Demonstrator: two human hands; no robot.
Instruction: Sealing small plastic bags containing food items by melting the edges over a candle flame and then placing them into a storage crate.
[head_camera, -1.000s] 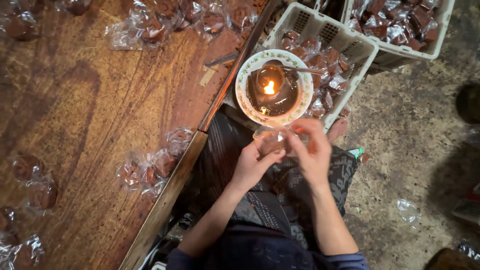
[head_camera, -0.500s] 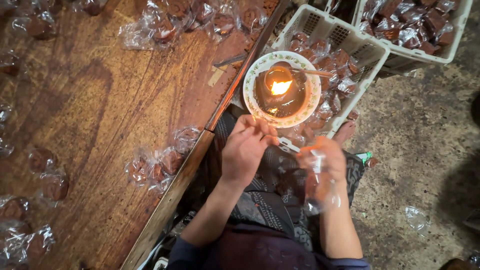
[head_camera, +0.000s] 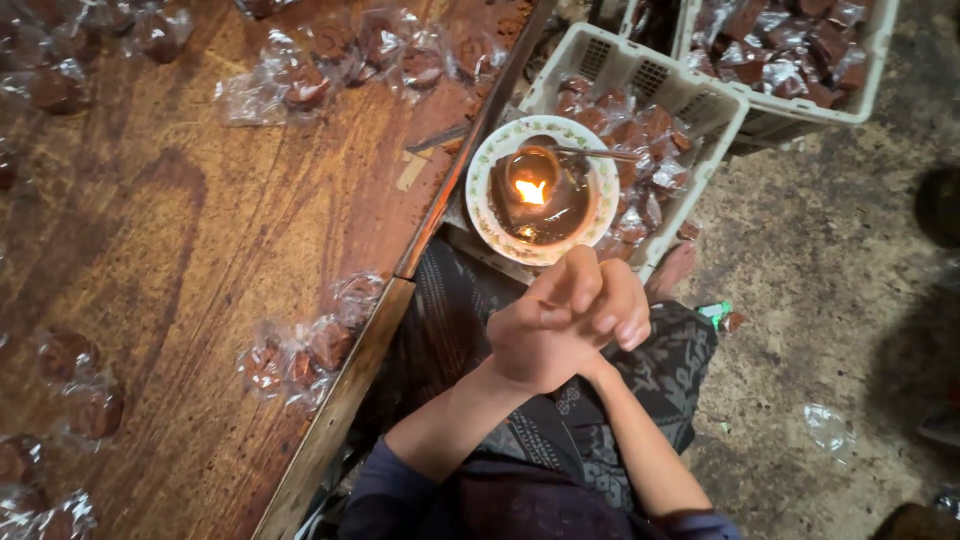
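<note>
Flame-lit round patterned bowl (head_camera: 543, 190) sits beside white plastic crate (head_camera: 640, 70) of clear-wrapped brown sweets; left hand (head_camera: 535, 335) and right hand (head_camera: 620, 310) clasped together just below, holding nothing visible.

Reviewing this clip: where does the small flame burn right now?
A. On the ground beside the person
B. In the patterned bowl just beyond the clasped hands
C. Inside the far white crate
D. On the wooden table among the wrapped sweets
B: the flame sits in the bowl, beyond the pressed-together left hand and right hand.
</note>
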